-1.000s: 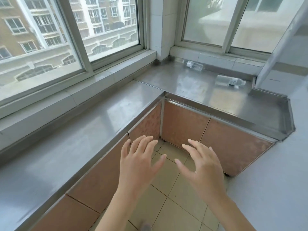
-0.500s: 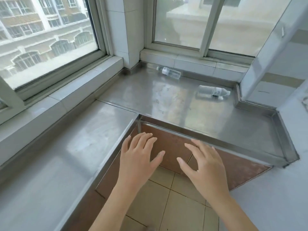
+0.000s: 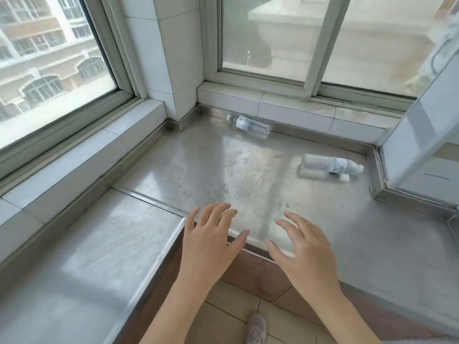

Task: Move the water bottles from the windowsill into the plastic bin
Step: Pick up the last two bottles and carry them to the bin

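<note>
Bottles: none held yet. Nearest us, L hand (image 3: 210, 247) & R hand (image 3: 306, 254) hover empty, fingers spread, over counter edge (image 3: 248, 238). Farther, R bottle (image 3: 330, 163) lies on its side; farthest, L bottle (image 3: 250, 125) against the sill (image 3: 293, 110). We grip mid-body, since they roll. Bin not in view.

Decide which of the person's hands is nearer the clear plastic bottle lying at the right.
Right. The right hand is below the clear plastic bottle; the left hand is farther left.
</note>
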Action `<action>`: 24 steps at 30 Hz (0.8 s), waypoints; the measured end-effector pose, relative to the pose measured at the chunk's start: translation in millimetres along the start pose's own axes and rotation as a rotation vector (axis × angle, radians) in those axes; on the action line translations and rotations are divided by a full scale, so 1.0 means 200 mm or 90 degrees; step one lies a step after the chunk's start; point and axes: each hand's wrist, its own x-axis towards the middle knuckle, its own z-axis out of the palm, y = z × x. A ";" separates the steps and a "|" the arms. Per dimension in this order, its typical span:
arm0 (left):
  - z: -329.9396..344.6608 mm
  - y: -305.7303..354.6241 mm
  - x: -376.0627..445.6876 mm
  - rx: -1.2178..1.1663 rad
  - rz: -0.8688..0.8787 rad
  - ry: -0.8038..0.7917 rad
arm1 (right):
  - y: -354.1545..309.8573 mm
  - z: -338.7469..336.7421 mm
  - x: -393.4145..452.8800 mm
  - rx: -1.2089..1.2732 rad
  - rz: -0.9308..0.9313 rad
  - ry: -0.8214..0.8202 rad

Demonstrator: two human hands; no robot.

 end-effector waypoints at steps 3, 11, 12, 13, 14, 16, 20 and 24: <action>0.12 0.01 0.22 0.010 -0.004 -0.014 | 0.12 0.03 0.22 -0.003 0.001 -0.004; 0.47 0.06 0.71 -0.005 0.010 -0.052 | 0.47 0.13 0.70 -0.041 0.053 -0.034; 0.52 0.06 0.76 -0.009 0.015 -0.059 | 0.50 0.15 0.74 -0.041 0.061 -0.028; 0.58 0.06 0.82 -0.015 0.019 -0.067 | 0.53 0.17 0.79 -0.041 0.071 -0.023; 0.64 0.05 0.88 -0.021 0.022 -0.074 | 0.57 0.20 0.84 -0.042 0.084 -0.022; 0.77 0.04 1.00 -0.031 0.030 -0.089 | 0.64 0.26 0.93 -0.052 0.119 -0.028; 1.05 0.02 1.26 -0.050 0.056 -0.129 | 0.80 0.38 1.14 -0.087 0.197 -0.066; 1.34 -0.02 1.54 -0.060 -0.022 -0.270 | 0.96 0.51 1.36 -0.116 0.316 -0.120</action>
